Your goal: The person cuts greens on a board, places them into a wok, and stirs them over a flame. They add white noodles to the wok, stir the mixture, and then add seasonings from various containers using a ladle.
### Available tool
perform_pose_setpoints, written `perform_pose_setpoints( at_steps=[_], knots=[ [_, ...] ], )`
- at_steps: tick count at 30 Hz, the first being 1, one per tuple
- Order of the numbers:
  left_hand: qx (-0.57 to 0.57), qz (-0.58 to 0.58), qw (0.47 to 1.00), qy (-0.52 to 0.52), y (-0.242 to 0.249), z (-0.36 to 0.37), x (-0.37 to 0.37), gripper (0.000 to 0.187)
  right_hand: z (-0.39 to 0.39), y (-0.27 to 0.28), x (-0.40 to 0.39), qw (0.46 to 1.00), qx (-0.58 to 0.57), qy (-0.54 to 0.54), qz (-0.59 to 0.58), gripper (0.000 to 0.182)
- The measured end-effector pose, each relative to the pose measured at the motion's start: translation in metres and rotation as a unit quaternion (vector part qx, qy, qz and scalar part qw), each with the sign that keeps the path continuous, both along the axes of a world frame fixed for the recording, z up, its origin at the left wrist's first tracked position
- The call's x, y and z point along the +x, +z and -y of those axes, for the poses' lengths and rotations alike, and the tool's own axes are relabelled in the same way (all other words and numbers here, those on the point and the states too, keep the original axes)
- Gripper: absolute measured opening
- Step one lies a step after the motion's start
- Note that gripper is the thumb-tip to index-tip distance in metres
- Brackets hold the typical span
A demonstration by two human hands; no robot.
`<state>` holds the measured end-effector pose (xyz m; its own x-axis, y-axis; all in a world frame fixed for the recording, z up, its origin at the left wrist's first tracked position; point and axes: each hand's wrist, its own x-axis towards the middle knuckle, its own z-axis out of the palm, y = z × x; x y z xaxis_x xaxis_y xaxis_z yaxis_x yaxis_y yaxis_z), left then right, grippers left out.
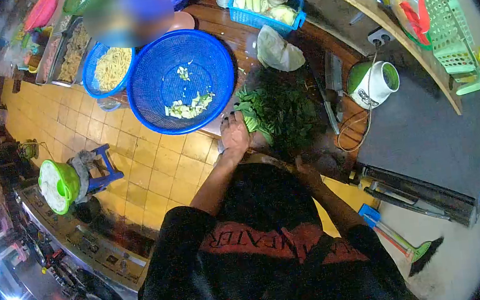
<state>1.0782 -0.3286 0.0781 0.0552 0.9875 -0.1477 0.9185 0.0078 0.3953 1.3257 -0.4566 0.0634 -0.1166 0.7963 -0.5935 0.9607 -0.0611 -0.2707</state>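
My left hand (235, 136) is closed around the pale green stalk end of a bunch of leafy greens (286, 109), which lies on the wooden table with its dark leaves spread to the right. My right hand (306, 169) is low at the table's front edge, near the greens. It is in shadow and its fingers, with anything in them, cannot be made out. Just left of the greens stands a large blue mesh basket (151, 101) with chopped pale green pieces (190, 106) at its bottom.
Beyond are a blue basin of noodles (111, 68), trays of food (72, 56), a blue vegetable basket (266, 16) and a plastic bag (279, 49). A white corded appliance (379, 84) stands right. Behind left are a green basin (60, 185) and a stove counter (90, 241).
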Motion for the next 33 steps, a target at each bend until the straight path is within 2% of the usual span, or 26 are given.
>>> perform_pose_setpoints(
  at_steps=[1,2,4,5,6,10,12,13,15,17,18,20,21,23,24,25,26,27,28,29,30,31,32,33],
  knots=[
    [0.000,0.000,1.000,0.000,0.000,0.002,-0.001,0.069,0.005,-0.008,0.007,0.996,0.072,0.049,-0.006,0.049],
    [0.022,0.010,1.000,-0.011,-0.001,0.005,-0.004,0.067,0.011,-0.038,0.020,0.974,0.171,0.148,0.006,0.049],
    [0.073,0.044,0.996,-0.028,-0.012,0.011,-0.010,0.061,0.010,-0.055,0.023,0.951,0.222,0.210,0.051,0.049],
    [0.072,0.042,0.996,-0.032,-0.021,0.015,-0.016,0.061,0.010,-0.054,0.021,0.981,0.121,0.145,0.046,0.050],
    [0.093,0.089,0.991,-0.047,-0.029,0.018,-0.022,0.060,0.003,-0.034,0.010,0.995,0.027,0.074,0.054,0.051],
    [0.113,0.192,0.974,-0.049,-0.025,0.021,-0.031,0.055,-0.017,-0.012,-0.010,0.987,-0.078,-0.102,-0.100,0.046],
    [0.148,0.257,0.955,-0.022,-0.019,0.021,-0.029,0.051,-0.004,-0.032,-0.006,0.973,-0.103,-0.153,-0.141,0.045],
    [0.146,0.255,0.955,-0.029,-0.019,0.020,-0.029,0.051,0.014,-0.070,0.004,0.986,0.049,-0.072,-0.145,0.043],
    [0.142,0.328,0.934,-0.003,-0.020,0.023,-0.031,0.051,0.018,-0.069,0.000,0.969,0.199,0.005,-0.145,0.042],
    [0.115,0.310,0.944,0.000,-0.022,0.024,-0.034,0.053,-0.015,0.010,-0.021,0.993,0.038,-0.061,-0.096,0.041],
    [0.099,0.354,0.930,0.018,-0.013,0.026,-0.034,0.055,-0.013,-0.005,-0.019,0.992,0.040,-0.065,-0.099,0.041],
    [0.049,0.462,0.885,0.030,-0.006,0.029,-0.033,0.058,-0.006,-0.047,-0.015,0.968,0.108,-0.068,-0.218,0.041],
    [0.048,0.459,0.887,0.026,0.008,0.031,-0.031,0.058,-0.013,-0.024,-0.021,0.967,0.109,-0.071,-0.220,0.041],
    [0.025,0.454,0.889,0.056,0.049,0.030,-0.022,0.058,-0.049,0.072,-0.047,0.949,0.050,-0.157,-0.267,0.059],
    [0.016,0.555,0.831,0.042,0.052,0.028,-0.018,0.056,-0.059,0.087,-0.053,0.948,0.054,-0.161,-0.269,0.059],
    [0.015,0.553,0.832,0.038,0.060,0.027,-0.016,0.056,-0.067,0.098,-0.059,0.918,0.044,-0.215,-0.331,0.056],
    [-0.047,0.575,0.816,0.039,0.067,0.026,-0.016,0.054,-0.073,0.102,-0.061,0.880,0.036,-0.268,-0.392,0.053],
    [-0.108,0.593,0.797,0.041,0.073,0.025,-0.017,0.053,-0.075,0.093,-0.058,0.877,0.040,-0.270,-0.396,0.053],
    [-0.183,0.622,0.759,0.060,0.075,0.023,-0.019,0.049,-0.076,0.079,-0.050,0.910,0.152,-0.231,-0.308,0.046],
    [-0.181,0.620,0.762,0.055,0.074,0.024,-0.017,0.049,-0.075,0.067,-0.043,0.923,0.260,-0.189,-0.214,0.040],
    [-0.202,0.689,0.686,0.115,0.071,0.026,-0.013,0.048,-0.076,0.088,-0.037,0.916,0.280,-0.191,-0.215,0.039],
    [-0.222,0.749,0.600,0.171,0.075,0.025,-0.009,0.047,-0.070,0.076,-0.028,0.914,0.285,-0.193,-0.217,0.039],
    [-0.237,0.779,0.562,0.146,0.080,0.024,-0.009,0.044,-0.060,0.050,-0.012,0.898,0.365,-0.198,-0.145,0.039],
    [-0.234,0.780,0.562,0.145,0.078,0.022,-0.009,0.044,-0.054,0.022,0.002,0.873,0.439,-0.201,-0.073,0.039]
  ],
)
